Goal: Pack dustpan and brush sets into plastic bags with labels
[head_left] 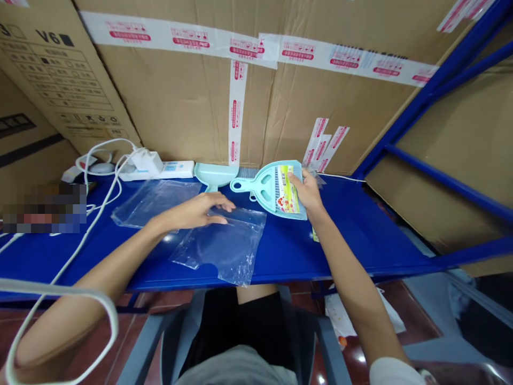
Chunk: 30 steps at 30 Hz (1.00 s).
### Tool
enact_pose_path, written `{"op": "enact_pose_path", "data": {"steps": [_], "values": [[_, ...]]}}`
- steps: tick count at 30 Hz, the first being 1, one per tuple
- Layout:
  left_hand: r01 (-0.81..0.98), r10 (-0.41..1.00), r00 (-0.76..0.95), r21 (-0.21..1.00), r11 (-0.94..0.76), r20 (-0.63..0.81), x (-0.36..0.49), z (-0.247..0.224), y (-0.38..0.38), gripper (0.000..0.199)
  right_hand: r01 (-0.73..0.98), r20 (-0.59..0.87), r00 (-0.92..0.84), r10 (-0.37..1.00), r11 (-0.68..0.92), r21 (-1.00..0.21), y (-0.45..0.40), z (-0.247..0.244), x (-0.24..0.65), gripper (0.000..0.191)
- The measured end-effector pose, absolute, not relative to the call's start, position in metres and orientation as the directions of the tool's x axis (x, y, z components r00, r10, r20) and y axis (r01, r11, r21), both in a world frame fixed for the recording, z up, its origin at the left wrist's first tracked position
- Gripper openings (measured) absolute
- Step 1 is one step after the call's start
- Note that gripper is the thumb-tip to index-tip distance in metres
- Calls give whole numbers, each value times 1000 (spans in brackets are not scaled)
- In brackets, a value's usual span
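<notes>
My right hand (308, 191) grips a light teal dustpan (264, 182) by its wide end, with its handle pointing left. A brush with dark bristles and a yellow-green printed label (287, 188) lie in its pan. Fingers and thumb spread apart, my left hand (206, 209) hovers at or lightly touches the upper edge of a clear plastic bag (224, 243); exact contact is hard to tell. Behind it a second teal dustpan (216, 174) rests against the carton, and grey bristles (247, 172) show beside it. Another clear plastic bag (160, 200) lies flat on the left.
A white power strip (176, 169) with a plug and looping white cables (86, 224) occupies the left of the blue table (360, 235). Large cardboard cartons (180, 101) wall off the back. A blue metal frame (449, 198) rises at right. Part of a yellow-green label (315, 235) shows by my right forearm.
</notes>
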<state>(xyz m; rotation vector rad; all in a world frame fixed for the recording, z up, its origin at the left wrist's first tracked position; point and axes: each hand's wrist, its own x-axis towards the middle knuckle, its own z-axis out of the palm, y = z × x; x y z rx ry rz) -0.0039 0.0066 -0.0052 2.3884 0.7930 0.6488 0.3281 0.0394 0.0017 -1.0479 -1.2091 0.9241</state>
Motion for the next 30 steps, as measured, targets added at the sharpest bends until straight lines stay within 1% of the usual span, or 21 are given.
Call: {"op": "enact_pose_path", "data": {"steps": [3,4,7,9,11,14,19,24,30], "values": [[450,632,745,539,-712,213,-22,-6,18,9,184,364,38,931,351,-918,37,2,330,39],[442,609,769,528,-726,193,-25,-5,19,6,242,383,-5,924,373,-896,37,2,330,39],[363,538,819,547,-754,198,-24,1,16,15,329,388,-163,907,421,-845,31,8,331,41],[303,519,817,580,-756,250,-19,7,11,15,313,325,-284,902,408,-858,26,11,329,41],[247,508,809,614,-750,295,-13,11,5,13,271,239,-388,890,358,-893,20,13,323,41],[167,486,805,656,-736,340,-5,13,-2,11,192,145,-458,877,256,-947,11,8,308,44],[84,495,755,686,-723,430,3,8,-5,10,132,62,-515,855,151,-980,2,-6,284,44],[81,539,685,684,-725,491,6,0,-3,6,107,-10,-539,842,57,-993,-6,-14,269,47],[77,589,646,725,-684,486,11,0,-8,10,77,1,-484,875,44,-996,-23,-26,246,45]]}}
